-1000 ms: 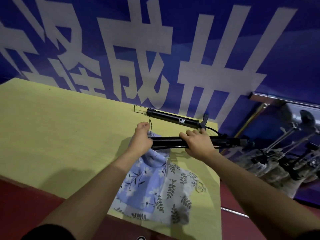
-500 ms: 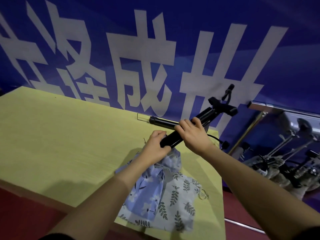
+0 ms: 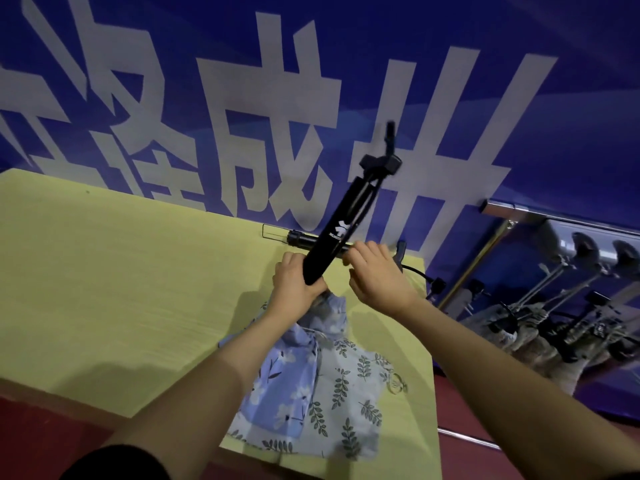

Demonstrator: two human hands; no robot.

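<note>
A black hand pump [image 3: 346, 223] stands tilted over the yellow table [image 3: 121, 289], its handle end raised toward the upper right. My left hand [image 3: 294, 284] grips the pump's lower end. My right hand [image 3: 375, 275] is just right of the barrel, fingers loosely curved, fingertips near it; contact is unclear. A blue floral cloth bag [image 3: 298, 368] lies under my left forearm, on a grey leaf-print cloth [image 3: 349, 403].
A second black pump [image 3: 304, 239] with a wire foot loop lies along the table's far edge against the blue banner wall [image 3: 346, 81]. A small metal ring [image 3: 396, 384] lies near the table's right edge. Several more pumps [image 3: 554, 306] lie piled to the right.
The pump went from lying flat to steeply tilted, handle end swung up. My right hand slid off the barrel's middle to its side; my left hand moved to the lower end.
</note>
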